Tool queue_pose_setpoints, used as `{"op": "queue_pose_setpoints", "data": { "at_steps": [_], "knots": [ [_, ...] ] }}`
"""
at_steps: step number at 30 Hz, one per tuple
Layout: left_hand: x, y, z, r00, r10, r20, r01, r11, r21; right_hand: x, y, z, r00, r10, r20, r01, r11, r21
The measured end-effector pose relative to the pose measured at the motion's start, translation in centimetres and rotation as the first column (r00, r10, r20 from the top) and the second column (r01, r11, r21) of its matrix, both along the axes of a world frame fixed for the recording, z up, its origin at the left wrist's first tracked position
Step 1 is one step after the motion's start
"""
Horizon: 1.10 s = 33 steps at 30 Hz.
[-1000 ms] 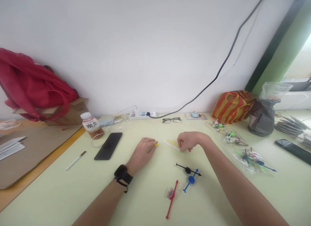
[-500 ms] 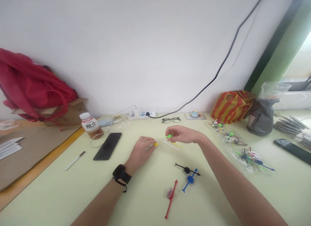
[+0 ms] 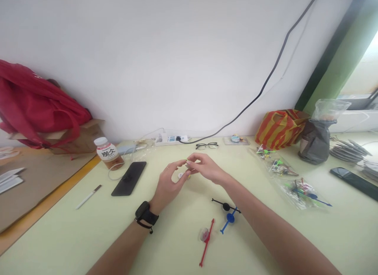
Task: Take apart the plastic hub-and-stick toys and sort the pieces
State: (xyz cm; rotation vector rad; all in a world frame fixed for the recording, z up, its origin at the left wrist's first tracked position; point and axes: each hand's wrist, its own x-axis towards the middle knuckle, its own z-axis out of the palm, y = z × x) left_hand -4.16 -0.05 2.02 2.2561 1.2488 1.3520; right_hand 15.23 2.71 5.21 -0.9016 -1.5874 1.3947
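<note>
My left hand (image 3: 169, 182), with a black watch on its wrist, is raised a little over the pale green table (image 3: 73, 243) and pinches a small pale piece with a yellow bit. My right hand (image 3: 206, 168) meets it fingertip to fingertip and is closed on a small part that its fingers hide. Nearer me lie three small plastic spinner toys: a black one (image 3: 226, 206), a blue one (image 3: 228, 220) and a red one (image 3: 206, 239).
A black phone (image 3: 129, 178), a drink bottle (image 3: 106, 153) and a white pen (image 3: 88, 196) lie to the left. Glasses (image 3: 206, 145) and a power strip (image 3: 171, 140) sit by the wall. Clear bags of toy parts (image 3: 295, 186), a striped bag (image 3: 280, 127) and another phone (image 3: 354, 180) are on the right.
My right hand moved left from the white stick and the green piece to meet my left hand. My left hand lifted off the table. The camera view shifted slightly.
</note>
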Motion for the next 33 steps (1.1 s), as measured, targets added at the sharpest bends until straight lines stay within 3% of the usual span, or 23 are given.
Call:
{"op": "queue_pose_setpoints", "data": {
  "at_steps": [3,6,12,18,21,26,30,33],
  "knots": [
    [0.0,0.0,0.3,0.999,0.002,0.052,-0.001,1.0,-0.03,-1.5,-0.5,-0.7,0.997,-0.043,-0.058,0.042,0.999,-0.031],
    [-0.2,0.3,0.3,0.998,-0.01,0.067,0.015,0.998,-0.064,-1.7,-0.5,-0.8,0.999,-0.041,0.008,0.041,0.997,-0.071],
    [-0.5,0.6,0.0,0.974,-0.143,0.176,0.175,0.968,-0.18,-0.2,-0.3,0.4,0.994,0.064,0.089,-0.051,0.989,-0.138],
    [-0.1,0.2,0.1,0.949,-0.24,0.203,0.288,0.923,-0.256,0.1,-0.4,0.1,0.947,0.143,0.287,-0.14,0.99,-0.029],
    [-0.1,-0.1,0.3,0.949,-0.255,0.187,0.301,0.909,-0.287,0.4,-0.1,-0.3,0.91,0.087,0.405,-0.122,0.991,0.061],
    [-0.8,-0.3,1.2,0.949,-0.308,-0.067,0.276,0.915,-0.293,3.4,1.4,-0.5,0.751,-0.109,0.651,-0.03,0.98,0.199],
    [-2.1,0.3,1.4,0.895,-0.352,-0.275,0.255,0.908,-0.331,5.5,2.1,-0.2,0.598,-0.13,0.791,-0.09,0.97,0.228],
    [-3.2,1.0,1.4,0.885,-0.34,-0.319,0.248,0.923,-0.295,5.9,1.6,0.8,0.557,-0.133,0.82,-0.132,0.96,0.246]
  ]
}}
